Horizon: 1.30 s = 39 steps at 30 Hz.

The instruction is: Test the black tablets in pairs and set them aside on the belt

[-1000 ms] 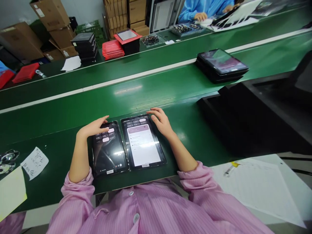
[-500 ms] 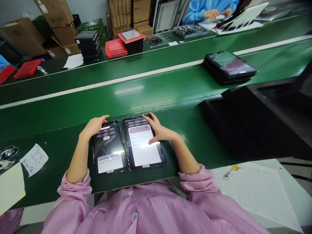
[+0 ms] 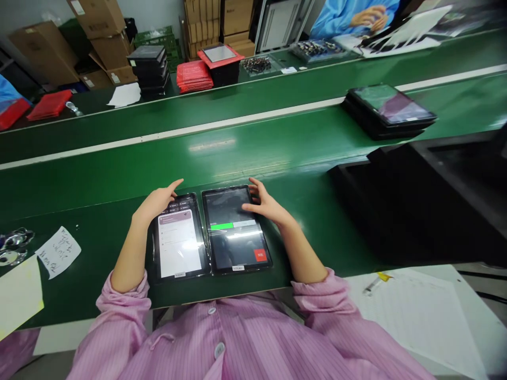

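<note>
Two tablets lie side by side on the green bench in front of me, screens up and lit. The left tablet (image 3: 180,243) shows a white panel below rows of dark buttons. On the right tablet (image 3: 237,243) a dark screen carries a green and white bar and a red square. My left hand (image 3: 157,203) rests at the upper left corner of the left tablet, index finger stretched out past its top edge. At the upper right edge of the right tablet is my right hand (image 3: 267,205), fingers apart, thumb over the screen. Neither hand grips anything.
A stack of tablets (image 3: 390,111) sits on the green belt (image 3: 214,158) at the right. Nearer stands a black box (image 3: 412,200). Handwritten paper (image 3: 58,252) lies at left, a printed sheet (image 3: 415,316) at right. Across the belt, a co-worker's hands (image 3: 370,18) are busy.
The left tablet's screen has gone from a small lower panel to a large white one. The right screen has turned dark with a green bar. My right thumb has moved up the screen.
</note>
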Tool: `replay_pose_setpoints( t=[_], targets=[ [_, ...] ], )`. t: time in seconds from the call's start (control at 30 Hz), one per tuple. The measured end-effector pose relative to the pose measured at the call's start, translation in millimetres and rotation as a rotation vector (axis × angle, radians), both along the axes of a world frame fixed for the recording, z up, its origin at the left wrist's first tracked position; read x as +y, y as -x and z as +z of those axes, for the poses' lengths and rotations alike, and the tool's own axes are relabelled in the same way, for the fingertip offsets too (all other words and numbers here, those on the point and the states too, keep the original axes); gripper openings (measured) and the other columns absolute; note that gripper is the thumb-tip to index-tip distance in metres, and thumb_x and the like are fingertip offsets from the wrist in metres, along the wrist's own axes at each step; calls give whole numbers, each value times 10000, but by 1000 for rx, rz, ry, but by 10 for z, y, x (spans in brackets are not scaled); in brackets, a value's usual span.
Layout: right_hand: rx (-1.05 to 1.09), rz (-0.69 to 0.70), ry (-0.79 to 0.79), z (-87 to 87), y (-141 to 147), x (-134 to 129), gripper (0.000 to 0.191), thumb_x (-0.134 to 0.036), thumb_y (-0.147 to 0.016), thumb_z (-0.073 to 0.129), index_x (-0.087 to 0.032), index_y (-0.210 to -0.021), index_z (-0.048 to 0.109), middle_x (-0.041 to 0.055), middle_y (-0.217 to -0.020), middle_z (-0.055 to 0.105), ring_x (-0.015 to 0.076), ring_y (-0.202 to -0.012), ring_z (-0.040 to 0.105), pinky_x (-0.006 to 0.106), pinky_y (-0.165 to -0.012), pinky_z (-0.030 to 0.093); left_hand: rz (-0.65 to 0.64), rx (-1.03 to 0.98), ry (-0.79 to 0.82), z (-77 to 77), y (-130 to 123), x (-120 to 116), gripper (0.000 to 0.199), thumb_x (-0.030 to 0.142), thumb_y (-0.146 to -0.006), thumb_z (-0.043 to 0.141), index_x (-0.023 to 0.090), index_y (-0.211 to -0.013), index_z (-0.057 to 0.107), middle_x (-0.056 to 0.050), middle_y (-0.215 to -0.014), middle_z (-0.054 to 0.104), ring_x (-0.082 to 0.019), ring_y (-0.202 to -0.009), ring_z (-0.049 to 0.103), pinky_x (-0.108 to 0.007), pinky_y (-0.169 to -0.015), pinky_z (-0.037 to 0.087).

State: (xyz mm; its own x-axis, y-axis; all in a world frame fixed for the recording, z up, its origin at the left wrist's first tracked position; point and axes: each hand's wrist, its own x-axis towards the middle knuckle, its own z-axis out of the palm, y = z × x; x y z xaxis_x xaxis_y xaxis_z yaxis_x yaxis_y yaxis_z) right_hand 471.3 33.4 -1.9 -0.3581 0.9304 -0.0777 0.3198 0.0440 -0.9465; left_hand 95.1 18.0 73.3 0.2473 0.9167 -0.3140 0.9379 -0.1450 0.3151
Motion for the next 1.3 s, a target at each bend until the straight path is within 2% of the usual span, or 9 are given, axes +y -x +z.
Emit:
replay_pose_setpoints(
  t=[0.07, 0.13, 0.23, 0.33, 0.47, 0.53, 0.67, 0.87, 1.3],
  targets=[
    [-91, 140, -78, 48, -19, -30, 1221, -580, -659, 838, -232, -1578, 112, 198, -1589, 235, 390, -1474, 234, 568, -1190, 243, 49, -4, -12, 28, 23, 16, 581, 230, -998, 337, 274, -1570, 246, -97, -1210, 705, -232, -1091, 675, -351, -915, 503],
    [-161, 238, -165, 84, -34, -49, 1233, -562, -678, 834, -236, -1591, 73, 176, -1627, 154, 388, -1504, 135, 568, -1217, 153, 20, -34, 45, 61, 28, -15, 661, 368, -1004, 387, 264, -1598, 115, -124, -1310, 665, -257, -1171, 651, -379, -960, 492],
    [-209, 300, -216, 115, -45, -59, 1204, -516, -722, 813, -246, -1599, 32, 164, -1637, 123, 390, -1507, 113, 578, -1218, 138, -135, -32, 146, 79, -5, -108, 1183, 564, -813, 674, 241, -1576, -170, -211, -1587, 363, -343, -1422, 434, -457, -1105, 395],
    [-197, 298, -215, 132, -69, -51, 1194, -471, -714, 823, -263, -1598, 49, 153, -1635, 123, 396, -1507, 109, 581, -1213, 171, -233, 95, 170, 42, -94, -187, 1457, 581, -617, 822, 210, -1557, -227, -250, -1662, 53, -438, -1523, 136, -569, -1192, 222],
    [-26, 219, -52, 124, -164, -33, 1139, -431, -711, 825, -298, -1579, 100, 158, -1578, 272, 367, -1442, 324, 559, -1149, 349, -190, 236, 182, -2, -228, -231, 1472, 549, -585, 851, 202, -1568, -189, -300, -1644, -27, -497, -1510, 24, -628, -1183, 165],
    [36, 132, 39, 93, -210, -45, 1009, -397, -695, 823, -285, -1523, 257, 155, -1457, 436, 336, -1337, 472, 538, -1087, 440, -174, 252, 198, 1, -249, -229, 1476, 539, -571, 865, 209, -1574, -167, -313, -1637, -47, -510, -1503, -11, -649, -1177, 147],
    [71, -31, 68, 3, -228, -122, 616, -317, -654, 815, -232, -1209, 564, 120, -1235, 610, 307, -1196, 589, 496, -992, 532, -245, 85, 206, 4, -221, -173, 1286, 545, -689, 806, 267, -1586, -74, -254, -1664, -6, -419, -1538, -35, -665, -1187, 83],
    [10, -137, 92, -37, -209, -162, 422, -241, -593, 848, -185, -965, 656, 94, -965, 726, 301, -966, 702, 512, -951, 556, -330, 15, 129, -28, -293, -99, 680, 364, -726, 840, 305, -1329, 532, -157, -1626, 222, -394, -1533, 95, -589, -1208, 154],
    [29, -199, 171, -22, -178, -141, 372, -187, -557, 888, -177, -861, 674, 88, -861, 739, 290, -894, 721, 459, -867, 604, -297, 78, 144, -29, -418, -23, 662, 250, -620, 891, 325, -1211, 601, -107, -1519, 328, -417, -1442, 252, -549, -1154, 270]
  ],
)
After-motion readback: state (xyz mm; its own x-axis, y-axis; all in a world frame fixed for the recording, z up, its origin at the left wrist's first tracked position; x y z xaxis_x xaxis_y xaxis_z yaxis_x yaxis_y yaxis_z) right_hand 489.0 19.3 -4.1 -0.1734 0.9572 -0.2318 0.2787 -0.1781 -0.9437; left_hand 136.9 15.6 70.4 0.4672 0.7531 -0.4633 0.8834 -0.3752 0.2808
